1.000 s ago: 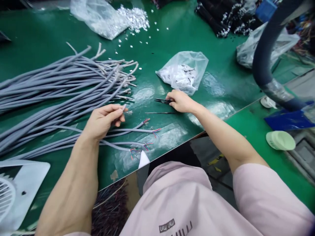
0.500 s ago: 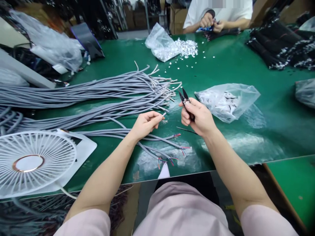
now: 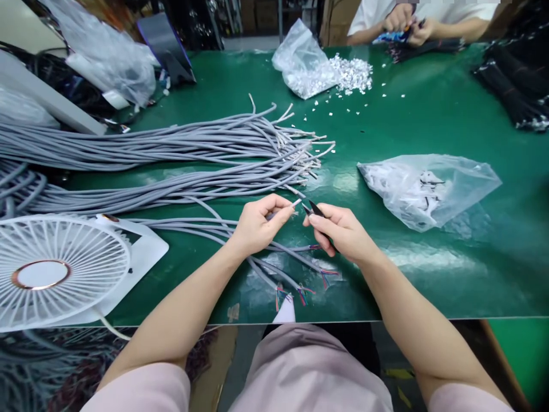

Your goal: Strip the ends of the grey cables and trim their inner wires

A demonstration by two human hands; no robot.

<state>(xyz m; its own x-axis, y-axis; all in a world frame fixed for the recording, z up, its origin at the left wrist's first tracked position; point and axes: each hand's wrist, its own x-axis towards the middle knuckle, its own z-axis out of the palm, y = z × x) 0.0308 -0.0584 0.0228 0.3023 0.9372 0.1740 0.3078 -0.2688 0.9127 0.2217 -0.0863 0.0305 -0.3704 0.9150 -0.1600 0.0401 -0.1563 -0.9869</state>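
Between the thumb and fingers of my left hand [image 3: 263,222] is the end of a grey cable [image 3: 297,202], its pale tip sticking out to the right. My right hand [image 3: 341,230] is closed around black thread snips [image 3: 319,214]; their blades point up and left, close to the cable tip. Whether the blades touch it I cannot tell. Below my hands lie several grey cables [image 3: 274,264] with red and blue wires [image 3: 328,273] fanned out at their ends. Behind my left hand, a large bundle of grey cables [image 3: 206,143] stretches in from the left, its ends whitish.
A white fan [image 3: 64,274] stands at the left front. Right of my hands lies a clear bag of white pieces [image 3: 412,189]. Farther back are another bag [image 3: 304,63] and a pile of small bits [image 3: 351,74]. Across the green table [image 3: 493,274], a co-worker's hands [image 3: 407,26] hold something.
My right hand has brought the snips down and left, to the cable tip in my left hand. The view has shifted a little, too.
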